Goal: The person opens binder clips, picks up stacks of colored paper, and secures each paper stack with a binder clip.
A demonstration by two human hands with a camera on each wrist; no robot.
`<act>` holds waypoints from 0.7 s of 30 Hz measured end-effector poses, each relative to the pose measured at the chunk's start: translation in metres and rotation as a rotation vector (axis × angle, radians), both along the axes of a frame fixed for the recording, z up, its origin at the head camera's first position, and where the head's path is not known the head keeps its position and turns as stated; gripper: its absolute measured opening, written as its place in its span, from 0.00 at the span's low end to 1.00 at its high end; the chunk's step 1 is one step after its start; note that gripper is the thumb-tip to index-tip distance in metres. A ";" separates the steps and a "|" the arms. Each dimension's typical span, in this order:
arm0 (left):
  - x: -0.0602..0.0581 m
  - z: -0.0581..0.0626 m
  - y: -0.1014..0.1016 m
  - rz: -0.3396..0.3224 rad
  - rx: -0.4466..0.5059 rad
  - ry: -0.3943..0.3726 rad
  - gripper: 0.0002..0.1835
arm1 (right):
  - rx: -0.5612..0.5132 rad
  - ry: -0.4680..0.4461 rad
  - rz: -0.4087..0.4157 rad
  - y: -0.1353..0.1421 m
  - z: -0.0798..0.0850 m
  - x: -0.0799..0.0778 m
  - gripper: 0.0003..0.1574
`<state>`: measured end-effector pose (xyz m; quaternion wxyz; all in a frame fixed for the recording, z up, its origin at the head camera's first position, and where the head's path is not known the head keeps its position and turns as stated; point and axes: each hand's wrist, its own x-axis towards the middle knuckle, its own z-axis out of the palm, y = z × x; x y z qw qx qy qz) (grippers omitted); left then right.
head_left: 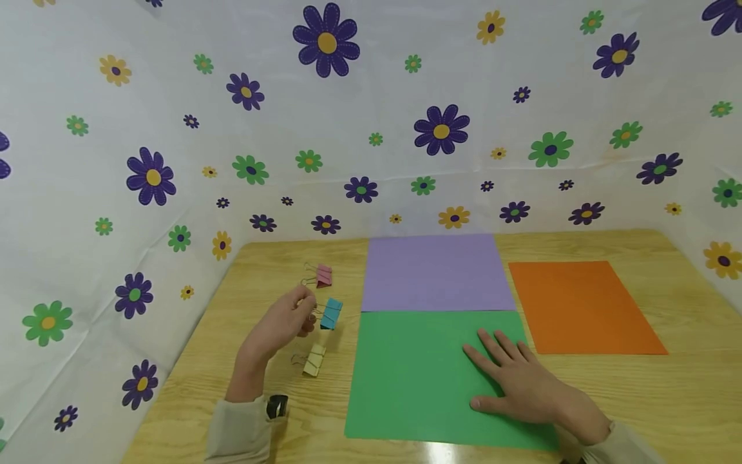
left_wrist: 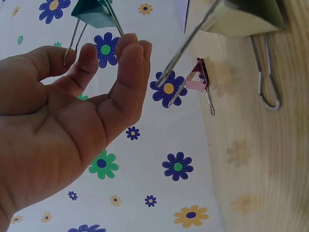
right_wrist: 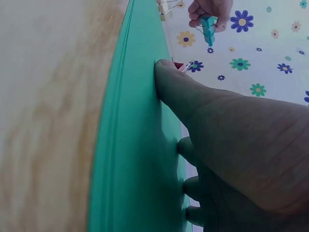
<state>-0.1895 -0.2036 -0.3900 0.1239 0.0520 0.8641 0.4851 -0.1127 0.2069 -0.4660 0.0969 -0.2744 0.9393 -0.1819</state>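
Note:
My left hand (head_left: 283, 323) pinches the wire handles of a blue binder clip (head_left: 332, 313) between thumb and fingers. Seen from the right wrist, this clip (right_wrist: 208, 31) hangs in the air from the fingers. Beyond it on the wooden table lies a pink binder clip (head_left: 324, 276), and a pale yellow binder clip (head_left: 314, 360) sits nearer to me. My right hand (head_left: 522, 386) rests palm down on a green sheet (head_left: 411, 380), fingers spread. In the right wrist view, the green sheet's near edge (right_wrist: 108, 145) shows more than one layer.
A purple sheet (head_left: 435, 274) adjoins the green one's far edge. To the right, an orange sheet (head_left: 585, 309) lies by itself on the wooden table (head_left: 655, 406). White cloth (head_left: 371, 84) printed with flowers stands behind the table and along both sides.

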 end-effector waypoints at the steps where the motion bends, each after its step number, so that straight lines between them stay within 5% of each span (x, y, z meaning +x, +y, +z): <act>1: 0.001 0.000 0.000 -0.007 0.002 -0.006 0.14 | -0.001 -0.003 0.000 0.000 0.000 0.000 0.55; 11: 0.009 0.002 -0.001 -0.105 -0.115 0.058 0.15 | -0.019 0.021 0.001 -0.002 -0.001 0.001 0.55; 21: 0.013 0.007 0.001 -0.116 -0.154 0.077 0.15 | -0.018 0.003 0.001 -0.002 0.002 0.002 0.55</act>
